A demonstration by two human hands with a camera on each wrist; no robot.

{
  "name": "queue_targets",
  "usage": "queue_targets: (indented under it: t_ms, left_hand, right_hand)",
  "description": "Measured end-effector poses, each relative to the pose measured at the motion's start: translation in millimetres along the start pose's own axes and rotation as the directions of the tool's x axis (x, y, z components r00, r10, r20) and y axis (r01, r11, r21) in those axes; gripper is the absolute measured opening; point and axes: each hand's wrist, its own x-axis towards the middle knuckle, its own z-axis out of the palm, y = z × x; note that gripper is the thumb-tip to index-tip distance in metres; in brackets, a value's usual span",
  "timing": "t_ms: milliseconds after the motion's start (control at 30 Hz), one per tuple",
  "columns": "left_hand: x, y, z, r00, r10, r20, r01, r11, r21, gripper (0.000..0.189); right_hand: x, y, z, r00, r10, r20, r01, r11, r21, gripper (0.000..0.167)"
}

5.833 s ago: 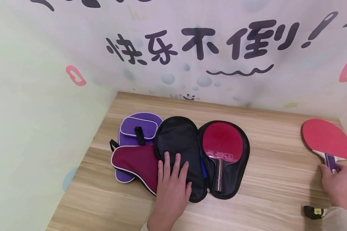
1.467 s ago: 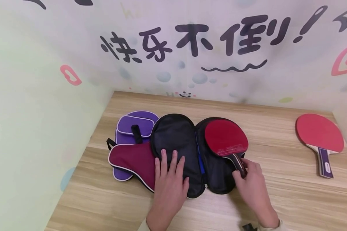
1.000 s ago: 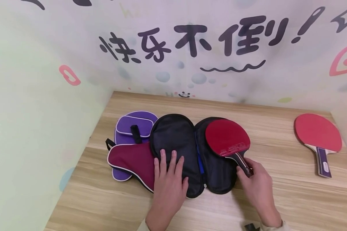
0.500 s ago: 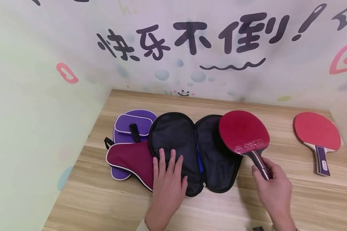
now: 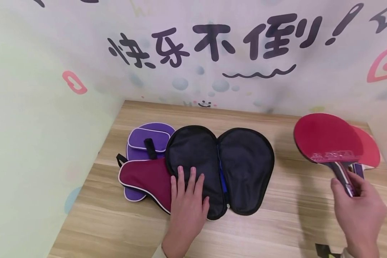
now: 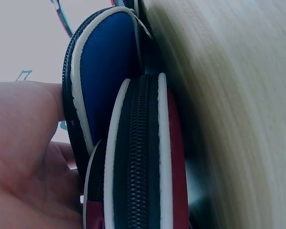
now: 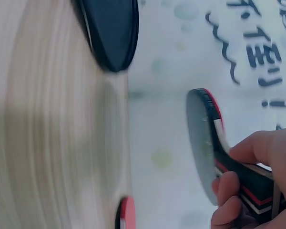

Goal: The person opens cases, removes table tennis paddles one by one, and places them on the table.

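Head: at right, the right hand [image 5: 361, 208] grips a red paddle [image 5: 327, 138] by its handle [image 5: 342, 175] — likely light, stiff, best held there; lower centre, the left hand [image 5: 187, 204] rests straight-fingered on a black case [image 5: 246, 172]. Left wrist: palm, left. Right wrist: paddle, lower right.

Pale wall [image 5: 180, 16], black lettering [image 5: 214, 43], bluish dots [image 5: 220, 85]; wood-grain tabletop [image 5: 116, 225]

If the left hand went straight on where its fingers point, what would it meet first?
The left hand seems to lie on the open black case; past its edge and the table, it would probably meet the printed wall first, though depth is unclear.
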Motion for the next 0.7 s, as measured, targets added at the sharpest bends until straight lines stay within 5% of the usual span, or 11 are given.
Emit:
queue_targets:
  t_ms: [200,467,700]
  left_hand:
    - [-0.3,0.3,-0.1,1.0,-0.003,0.0,0.003,1.0,-0.009,0.063]
    - [-0.8,-1.1,-0.3,1.0,-0.002,0.0,0.002,1.0,-0.028,0.062]
    - [-0.9,-1.2,0.5,1.0,-0.003,0.001,0.003,0.999,-0.032,0.062]
  right_hand:
    - [31.9,24.5,-10.5,0.99,0.121,0.079,-0.108,0.983,-0.151,0.049]
    - [66.4,60.7,-2.4,0.95,0.283,0.131,-0.265,0.954,-0.14,0.058]
    - [83.9,85.3,5.5,0.945,0.29,0.148,-0.258,0.945,-0.203,0.058]
